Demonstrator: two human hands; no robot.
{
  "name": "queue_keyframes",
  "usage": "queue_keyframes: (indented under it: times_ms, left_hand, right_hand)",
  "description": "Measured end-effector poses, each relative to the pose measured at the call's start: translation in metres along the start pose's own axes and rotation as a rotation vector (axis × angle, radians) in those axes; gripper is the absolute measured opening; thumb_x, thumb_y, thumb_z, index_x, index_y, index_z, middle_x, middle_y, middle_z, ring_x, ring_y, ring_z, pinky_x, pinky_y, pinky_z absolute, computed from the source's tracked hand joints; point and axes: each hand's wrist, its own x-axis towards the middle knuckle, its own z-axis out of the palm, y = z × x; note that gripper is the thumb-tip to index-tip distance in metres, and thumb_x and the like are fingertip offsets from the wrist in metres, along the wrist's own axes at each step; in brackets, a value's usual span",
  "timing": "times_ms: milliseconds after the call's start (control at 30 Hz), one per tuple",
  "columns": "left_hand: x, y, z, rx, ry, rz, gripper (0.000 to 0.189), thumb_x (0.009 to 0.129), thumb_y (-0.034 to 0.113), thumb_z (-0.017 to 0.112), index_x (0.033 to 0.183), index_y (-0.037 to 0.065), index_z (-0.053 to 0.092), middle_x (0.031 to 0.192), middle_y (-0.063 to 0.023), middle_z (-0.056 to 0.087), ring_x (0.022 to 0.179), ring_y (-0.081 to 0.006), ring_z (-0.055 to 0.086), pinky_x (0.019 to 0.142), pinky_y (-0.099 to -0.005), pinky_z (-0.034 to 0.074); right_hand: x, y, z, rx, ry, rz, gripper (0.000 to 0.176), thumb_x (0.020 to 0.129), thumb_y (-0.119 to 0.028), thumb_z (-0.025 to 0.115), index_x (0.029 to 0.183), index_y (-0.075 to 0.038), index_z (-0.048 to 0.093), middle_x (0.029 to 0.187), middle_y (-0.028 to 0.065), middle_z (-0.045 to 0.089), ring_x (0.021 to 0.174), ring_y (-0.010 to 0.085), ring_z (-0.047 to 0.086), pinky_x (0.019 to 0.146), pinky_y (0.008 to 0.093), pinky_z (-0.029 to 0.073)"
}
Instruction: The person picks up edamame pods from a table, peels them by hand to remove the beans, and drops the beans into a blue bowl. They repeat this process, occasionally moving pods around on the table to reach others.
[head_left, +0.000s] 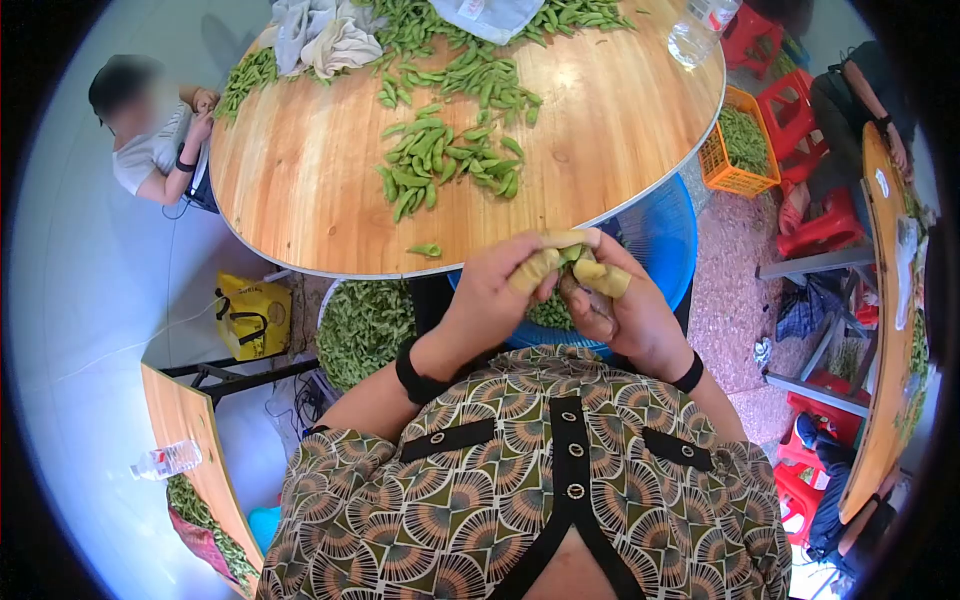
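My left hand [505, 285] and my right hand [615, 295] meet over a blue basket [680, 235], with yellowish covers on some fingers. Between the fingertips of both hands is a green pod [571, 254], partly hidden by them. Shelled green beans [550, 314] show in the basket below. Beyond my hands, a heap of green pods [440, 160] lies on the round wooden table [310, 200], and a single pod [425, 250] rests near its edge.
A bottle [692, 40] and cloths [320, 40] are on the table. A person [150, 140] sits at left. An orange crate [742, 178] stands at right, a yellow bag [253, 315] at left. Pods or shells fill a container [365, 330] beneath the table edge.
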Motion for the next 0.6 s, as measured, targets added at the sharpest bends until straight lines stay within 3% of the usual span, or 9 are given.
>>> queue_keyframes:
  times_ms: [67, 100, 133, 200, 233, 300, 433, 533, 600]
  left_hand:
    - [0.004, -0.009, -0.005, -1.088, -0.127, -0.665, 0.025, 0.097, 0.011, 0.054, 0.12, 0.002, 0.06, 0.069, -0.003, 0.058, 0.054, -0.0072, 0.048, 0.048, -0.0229, 0.038]
    - [0.005, -0.012, -0.005, -1.122, -0.135, -0.714, 0.024, 0.099, 0.014, 0.054, 0.119, 0.003, 0.059, 0.072, 0.0019, 0.058, 0.057, -0.0024, 0.048, 0.049, -0.0177, 0.035]
    - [0.004, -0.012, -0.002, -1.124, -0.136, -0.714, 0.024, 0.099, 0.014, 0.054, 0.119, 0.003, 0.059, 0.072, 0.0019, 0.058, 0.057, -0.0024, 0.048, 0.049, -0.0177, 0.035]
    - [0.005, -0.013, 0.003, -0.508, -0.089, -0.445, 0.027, 0.097, 0.017, 0.057, 0.12, 0.003, 0.058, 0.07, -0.0003, 0.054, 0.056, -0.0077, 0.047, 0.048, -0.0218, 0.036]
    - [0.005, -0.017, 0.004, -0.508, -0.089, -0.444, 0.027, 0.097, 0.017, 0.057, 0.12, 0.003, 0.058, 0.07, -0.0003, 0.054, 0.056, -0.0077, 0.047, 0.048, -0.0218, 0.036]
    - [0.006, -0.025, 0.006, 0.255, 0.045, 0.251, 0.019, 0.094, 0.013, 0.06, 0.108, 0.001, 0.061, 0.069, -0.0026, 0.054, 0.059, -0.0106, 0.05, 0.05, -0.0268, 0.039]
    - [0.003, -0.017, 0.008, 0.316, 0.065, 0.21, 0.012, 0.091, 0.008, 0.062, 0.098, -0.002, 0.061, 0.07, -0.0052, 0.054, 0.063, -0.0126, 0.053, 0.052, -0.0308, 0.04]
    - [0.002, -0.021, 0.012, 0.075, 0.083, -0.072, 0.011, 0.093, 0.009, 0.059, 0.096, -0.001, 0.06, 0.072, -0.0028, 0.056, 0.06, -0.0091, 0.05, 0.05, -0.0273, 0.039]
    - [0.006, -0.028, 0.011, -0.546, 0.021, -0.511, 0.011, 0.096, 0.01, 0.056, 0.097, 0.0, 0.061, 0.073, 0.0002, 0.057, 0.057, -0.0057, 0.048, 0.049, -0.0226, 0.037]
  right_hand:
    - [0.004, 0.003, -0.011, 0.222, -0.069, 0.101, 0.026, 0.099, -0.017, 0.047, 0.123, -0.007, 0.047, 0.074, 0.0034, 0.056, 0.045, 0.0077, 0.04, 0.038, 0.0208, 0.029]
    - [0.005, 0.005, -0.014, 0.221, -0.066, 0.101, 0.026, 0.099, -0.017, 0.047, 0.123, -0.007, 0.047, 0.074, 0.0034, 0.056, 0.045, 0.0077, 0.04, 0.038, 0.0208, 0.029]
    - [0.005, 0.007, -0.016, 0.215, -0.033, 0.104, 0.026, 0.099, -0.017, 0.047, 0.123, -0.007, 0.047, 0.073, 0.0038, 0.056, 0.044, 0.0083, 0.04, 0.038, 0.021, 0.029]
    - [0.005, 0.007, -0.017, 0.209, -0.001, 0.106, 0.026, 0.099, -0.017, 0.047, 0.123, -0.007, 0.047, 0.073, 0.0042, 0.056, 0.043, 0.0089, 0.041, 0.037, 0.0212, 0.029]
    - [0.004, 0.007, -0.017, 0.161, 0.039, 0.096, 0.026, 0.099, -0.017, 0.046, 0.123, -0.007, 0.047, 0.073, 0.0042, 0.057, 0.043, 0.0093, 0.041, 0.037, 0.0213, 0.03]
    - [0.002, 0.006, -0.013, 0.113, 0.08, 0.088, 0.026, 0.099, -0.017, 0.046, 0.123, -0.007, 0.047, 0.073, 0.0042, 0.057, 0.044, 0.0097, 0.042, 0.037, 0.0214, 0.03]
    - [0.004, 0.01, -0.004, -0.087, 0.169, 0.038, 0.023, 0.1, -0.015, 0.044, 0.122, -0.008, 0.048, 0.073, 0.0032, 0.058, 0.045, 0.0101, 0.044, 0.038, 0.0219, 0.03]
    - [0.003, 0.013, -0.005, -0.173, 0.18, -0.016, 0.022, 0.1, -0.014, 0.043, 0.121, -0.009, 0.049, 0.072, 0.0022, 0.057, 0.045, 0.0096, 0.044, 0.039, 0.0221, 0.03]
    - [0.003, 0.013, -0.013, -0.196, 0.187, -0.04, 0.022, 0.1, -0.014, 0.042, 0.12, -0.009, 0.05, 0.071, 0.0016, 0.057, 0.045, 0.0091, 0.044, 0.039, 0.0223, 0.029]
